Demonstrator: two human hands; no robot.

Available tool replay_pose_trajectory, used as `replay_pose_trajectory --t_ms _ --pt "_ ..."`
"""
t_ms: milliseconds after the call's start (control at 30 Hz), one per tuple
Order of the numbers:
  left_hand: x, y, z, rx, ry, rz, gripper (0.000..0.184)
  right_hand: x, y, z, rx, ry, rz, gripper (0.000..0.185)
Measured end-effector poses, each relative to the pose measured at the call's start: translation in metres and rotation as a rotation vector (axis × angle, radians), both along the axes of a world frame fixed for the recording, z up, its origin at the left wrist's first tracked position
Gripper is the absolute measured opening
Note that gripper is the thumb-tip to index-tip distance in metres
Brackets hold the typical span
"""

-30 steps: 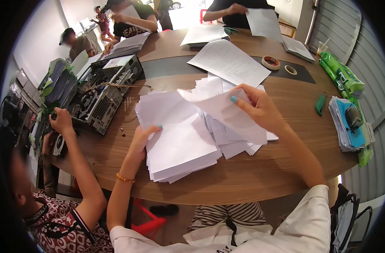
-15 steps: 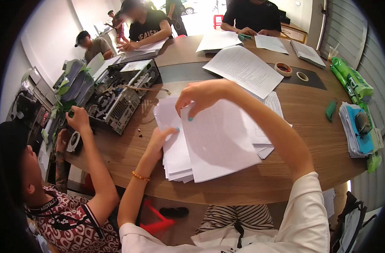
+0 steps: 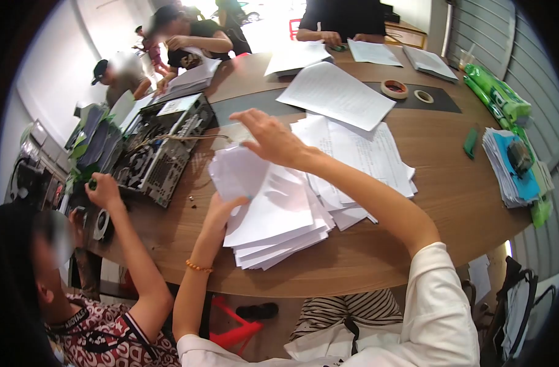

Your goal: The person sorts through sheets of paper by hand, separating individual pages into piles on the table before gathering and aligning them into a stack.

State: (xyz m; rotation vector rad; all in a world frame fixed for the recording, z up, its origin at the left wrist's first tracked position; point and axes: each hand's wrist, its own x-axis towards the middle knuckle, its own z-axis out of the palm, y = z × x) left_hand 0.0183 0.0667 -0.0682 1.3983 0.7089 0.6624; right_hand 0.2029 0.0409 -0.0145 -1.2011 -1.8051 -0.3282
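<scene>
A fanned stack of white paper point(image 3: 279, 211) lies at the near edge of the table in front of me. My left hand point(image 3: 220, 215) grips the stack's left side, its thumb on top of the sheets; its other fingers are mostly hidden. Near the thumb, a sheet point(image 3: 235, 171) is folded over at the stack's far left corner. My right hand point(image 3: 272, 139) is over the far side of the stack, fingers stretched out and holding nothing. Printed sheets point(image 3: 368, 156) spread out beyond the stack, partly behind my right forearm.
An opened computer case point(image 3: 172, 147) stands to the left, by a co-worker's hand point(image 3: 104, 191). Tape rolls point(image 3: 394, 89) lie farther back. On the right are a green package point(image 3: 499, 101) and a paper pile point(image 3: 503, 174). Other people sit around the table.
My right hand has let go of the top sheet and moved away to the far left, its fingers straightening. The sheet has come down onto the stack. My left hand keeps its hold.
</scene>
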Motion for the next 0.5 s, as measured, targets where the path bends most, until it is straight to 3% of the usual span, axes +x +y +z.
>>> replay_pose_trajectory --t_ms 67,200,267,367,500 --pt "-0.001 -0.002 0.003 0.003 0.044 0.025 0.04 0.026 -0.028 0.005 -0.166 0.067 -0.034 0.036" --pt "0.0 0.002 0.004 -0.041 0.156 0.075 0.037 0.092 -0.105 -0.001 -0.75 -0.233 -0.123 0.05" --pt "0.0 0.007 -0.003 -0.066 0.138 0.071 0.038 0.111 -0.149 -0.016 -0.7 -0.361 -0.056 0.066" --pt "0.0 0.007 -0.002 0.0 0.125 0.084 0.038 0.104 -0.199 -0.02 -0.793 -0.466 -0.124 0.076" --pt "-0.002 0.008 -0.004 -0.013 0.146 0.089 0.033 0.081 -0.235 -0.017 -0.808 -0.48 -0.089 0.079"
